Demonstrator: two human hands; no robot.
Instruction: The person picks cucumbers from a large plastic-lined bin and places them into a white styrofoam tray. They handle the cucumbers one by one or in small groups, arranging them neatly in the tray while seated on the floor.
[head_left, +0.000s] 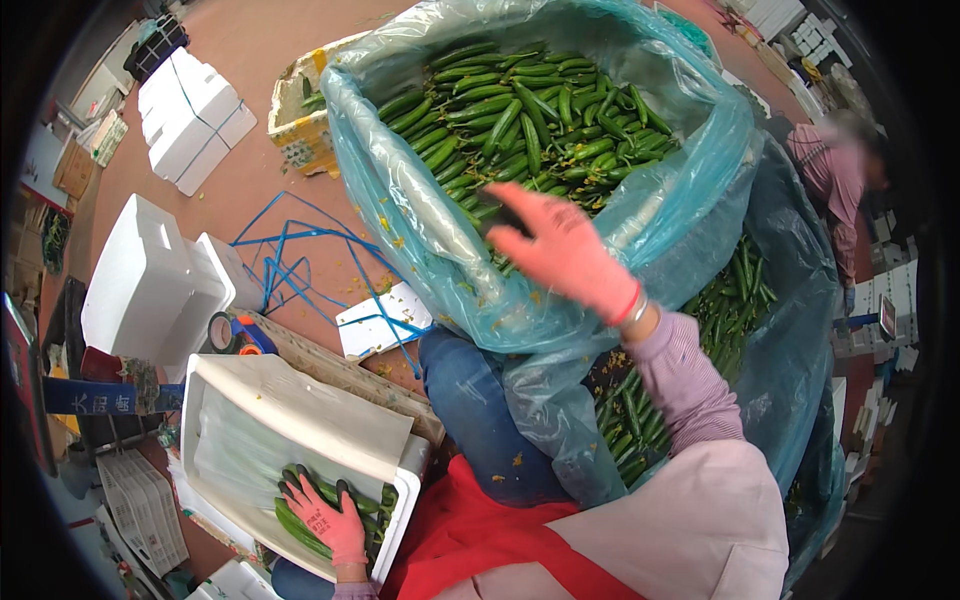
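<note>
My left hand, in a pink glove with dark fingertips, lies on green cucumbers at the near end of a white foam box. Its fingers are spread over them. A pale sheet lines the box and covers its far part. My right hand, gloved alike and blurred, hovers over the near side of a large pile of cucumbers. Thumb and fingers are apart, with nothing seen between them. A big blue-green plastic bag, its rim rolled outward, surrounds that pile.
More cucumbers lie in a second bag at right. Blue straps tangle on the floor beside white foam boxes. A tape dispenser sits behind the lined box. A taped foam box stands beyond; another person works at right.
</note>
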